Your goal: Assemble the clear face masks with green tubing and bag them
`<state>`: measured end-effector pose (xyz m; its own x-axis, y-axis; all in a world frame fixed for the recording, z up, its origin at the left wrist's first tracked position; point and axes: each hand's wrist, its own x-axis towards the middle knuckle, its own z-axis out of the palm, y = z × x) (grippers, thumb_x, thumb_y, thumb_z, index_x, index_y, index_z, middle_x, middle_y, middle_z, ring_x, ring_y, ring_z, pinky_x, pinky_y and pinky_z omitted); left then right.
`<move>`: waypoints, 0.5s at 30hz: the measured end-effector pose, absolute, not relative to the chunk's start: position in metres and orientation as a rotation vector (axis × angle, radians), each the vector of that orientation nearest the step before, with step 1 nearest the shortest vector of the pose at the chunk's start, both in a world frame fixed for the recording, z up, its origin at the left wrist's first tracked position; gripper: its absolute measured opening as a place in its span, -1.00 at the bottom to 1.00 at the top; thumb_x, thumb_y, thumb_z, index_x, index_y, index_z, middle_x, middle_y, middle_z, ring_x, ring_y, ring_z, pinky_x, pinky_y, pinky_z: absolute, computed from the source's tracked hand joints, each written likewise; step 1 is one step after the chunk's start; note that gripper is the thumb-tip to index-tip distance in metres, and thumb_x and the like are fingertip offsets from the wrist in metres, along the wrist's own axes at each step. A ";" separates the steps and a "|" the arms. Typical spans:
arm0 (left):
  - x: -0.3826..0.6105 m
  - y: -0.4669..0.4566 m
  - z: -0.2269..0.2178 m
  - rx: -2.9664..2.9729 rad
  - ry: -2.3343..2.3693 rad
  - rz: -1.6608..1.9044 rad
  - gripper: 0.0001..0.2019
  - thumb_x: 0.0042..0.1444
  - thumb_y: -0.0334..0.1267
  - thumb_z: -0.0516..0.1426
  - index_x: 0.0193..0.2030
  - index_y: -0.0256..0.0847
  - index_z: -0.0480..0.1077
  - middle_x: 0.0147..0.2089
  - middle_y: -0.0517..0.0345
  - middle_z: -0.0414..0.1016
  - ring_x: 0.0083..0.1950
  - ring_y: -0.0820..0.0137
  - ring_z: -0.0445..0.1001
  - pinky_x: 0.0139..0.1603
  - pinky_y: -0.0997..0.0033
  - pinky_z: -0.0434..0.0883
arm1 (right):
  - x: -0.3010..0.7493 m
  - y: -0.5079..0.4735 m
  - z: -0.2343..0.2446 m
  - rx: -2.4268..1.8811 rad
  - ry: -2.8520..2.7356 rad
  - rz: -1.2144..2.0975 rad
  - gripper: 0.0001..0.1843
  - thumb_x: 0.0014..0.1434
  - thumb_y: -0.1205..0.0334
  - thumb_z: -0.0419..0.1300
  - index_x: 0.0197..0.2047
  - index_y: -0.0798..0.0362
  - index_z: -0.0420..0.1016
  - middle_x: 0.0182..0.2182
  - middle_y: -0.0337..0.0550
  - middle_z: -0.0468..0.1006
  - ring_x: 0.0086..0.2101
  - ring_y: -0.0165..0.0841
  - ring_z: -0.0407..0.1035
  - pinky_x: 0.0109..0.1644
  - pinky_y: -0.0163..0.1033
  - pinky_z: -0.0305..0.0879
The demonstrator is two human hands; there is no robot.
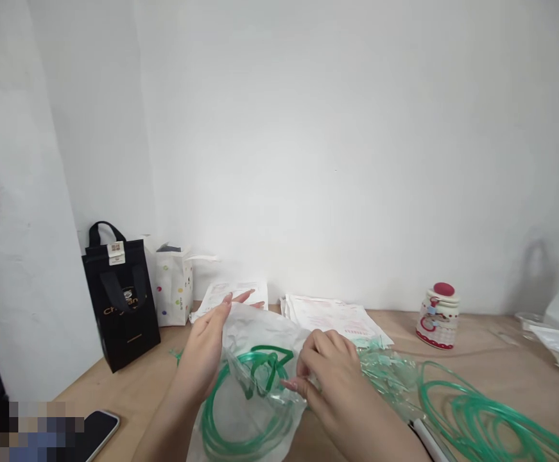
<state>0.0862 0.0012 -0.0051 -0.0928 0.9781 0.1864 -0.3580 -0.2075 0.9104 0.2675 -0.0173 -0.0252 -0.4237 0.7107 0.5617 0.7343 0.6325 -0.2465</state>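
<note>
A clear-and-white pouch (240, 427) is upright between my hands. Through its clear film show coiled green tubing (208, 420) and what looks like an oxygen mask (270, 375) with a green strap. My left hand (206, 340) lies against the pouch's left edge, fingers stretched out and apart near its top. On the right side, my right hand (330, 372) has its fingers curled and pinches the pouch's edge between thumb and fingers. Part of the pouch's right edge is hidden behind that hand.
Behind the pouch lie flat printed packets (332, 314). To the right are crumpled clear packaging (389, 372), loose green tubing (481, 410) and a decorated jar (438, 317). A black bag (124, 301), a dotted white bag (174, 289) and a phone (99, 431) are on the left.
</note>
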 end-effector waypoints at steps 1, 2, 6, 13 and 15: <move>0.086 0.003 -0.006 1.055 0.893 1.561 -0.64 0.09 -0.09 0.06 -0.05 -0.24 0.43 -0.16 0.03 0.60 0.08 0.22 0.38 0.08 0.34 0.26 | 0.269 -0.017 -0.023 -1.038 -2.175 0.066 -0.85 0.14 0.37 0.10 -0.47 0.03 0.30 -0.39 -0.16 0.35 -0.32 -0.26 0.24 -0.19 -0.06 0.20; 0.085 0.004 -0.008 1.076 0.928 1.555 -0.65 0.08 -0.07 0.07 -0.09 -0.23 0.46 -0.18 0.05 0.60 0.05 0.24 0.40 0.03 0.38 0.29 | 0.271 -0.016 -0.020 -0.945 -2.099 0.158 -0.84 0.18 0.35 0.05 -0.45 0.02 0.27 -0.40 -0.18 0.34 -0.32 -0.29 0.24 -0.20 -0.10 0.20; 0.085 0.006 -0.011 1.133 1.050 1.445 -0.72 0.02 -0.04 0.12 -0.37 -0.21 0.51 -0.45 0.14 0.59 -0.18 0.21 0.51 -0.22 0.39 0.40 | 0.282 -0.012 -0.012 -0.687 -1.704 0.265 -0.80 0.26 0.22 -0.08 -0.39 -0.02 0.22 -0.47 -0.22 0.31 -0.38 -0.33 0.25 -0.26 -0.19 0.19; 0.100 0.002 -0.011 1.211 1.073 1.538 -0.59 0.05 0.01 0.07 -0.14 -0.26 0.50 -0.29 0.07 0.61 -0.01 0.11 0.43 -0.03 0.29 0.33 | 0.293 -0.021 -0.005 -1.041 -2.264 0.208 -0.74 0.07 0.08 0.20 -0.55 0.00 0.33 -0.57 -0.33 0.36 -0.38 -0.34 0.25 -0.01 -0.02 0.05; 0.105 0.000 -0.010 1.334 1.043 1.517 -0.61 0.09 -0.03 0.04 -0.13 -0.25 0.50 -0.17 0.08 0.59 0.06 0.15 0.38 0.07 0.31 0.26 | 0.289 -0.022 -0.006 -1.028 -2.296 0.252 -0.78 0.07 0.15 0.21 -0.53 0.01 0.32 -0.52 -0.33 0.39 -0.35 -0.35 0.26 -0.04 -0.08 0.11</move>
<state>0.1052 0.0002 -0.0104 -0.0795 0.9525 0.2941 -0.0662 -0.2994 0.9518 0.2893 -0.0217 -0.0055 -0.5168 0.7289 0.4491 0.6141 0.6811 -0.3988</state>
